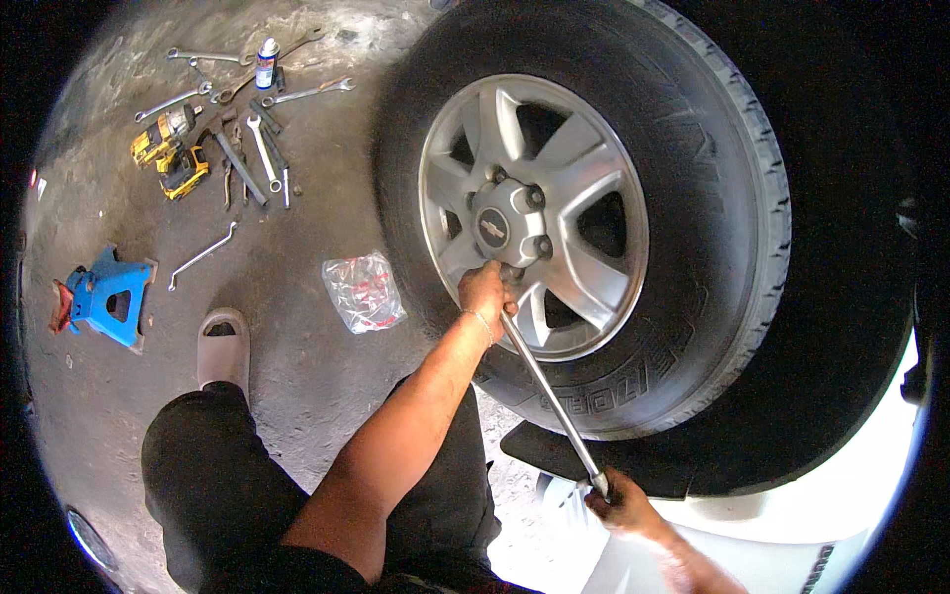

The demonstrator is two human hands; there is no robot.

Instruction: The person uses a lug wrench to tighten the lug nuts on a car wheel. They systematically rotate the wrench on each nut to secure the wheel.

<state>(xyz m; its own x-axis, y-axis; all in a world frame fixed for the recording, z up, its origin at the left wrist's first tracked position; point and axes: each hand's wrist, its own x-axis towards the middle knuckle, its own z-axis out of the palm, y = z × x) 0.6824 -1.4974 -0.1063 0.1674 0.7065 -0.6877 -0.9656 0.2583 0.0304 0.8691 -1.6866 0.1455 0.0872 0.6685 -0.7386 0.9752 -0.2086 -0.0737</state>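
A large black tire (712, 218) with a silver alloy wheel (589, 168) is mounted on a white vehicle. Lug nuts (535, 196) ring its center cap (493, 228). A long chrome lug wrench (550, 398) slopes from the lower part of the hub down to the right. Closed around the wrench's head end, against the hub, is my left hand (483, 294); it hides the lower lug nut and the fitting there. My right hand (623, 503) grips the wrench's far end, near the vehicle's lower bodywork.
Wrenches (263, 153), a hammer (234, 158), a yellow impact wrench (170, 148) and a spray can (266, 63) are spread on the floor at far left. Nearer are a blue jack stand (111, 297), an offset wrench (203, 256) and a clear plastic bag (363, 292).
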